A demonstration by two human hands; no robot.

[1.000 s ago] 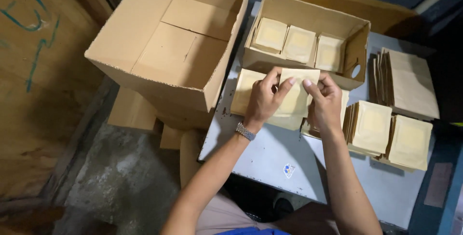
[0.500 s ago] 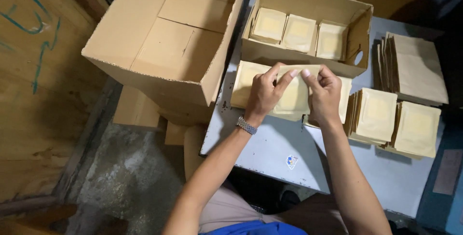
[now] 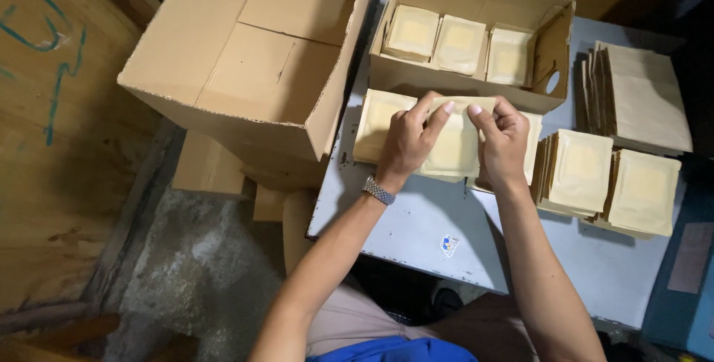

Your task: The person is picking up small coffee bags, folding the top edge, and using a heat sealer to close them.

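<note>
At frame centre, a tan packet (image 3: 455,143) is being pinched between left hand (image 3: 405,143) and right hand (image 3: 504,143), apparently by its top edge.

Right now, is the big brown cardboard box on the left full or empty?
Empty: the big brown cardboard box stands open, its bare bottom flaps showing, nothing inside.

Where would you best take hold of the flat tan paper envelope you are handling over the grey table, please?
Grip the flat tan paper envelope by its top edge, coming from above. It lies flat and thin, and that edge is lifted where the left hand and right hand pinch it; the lower part lies on other envelopes.
</note>
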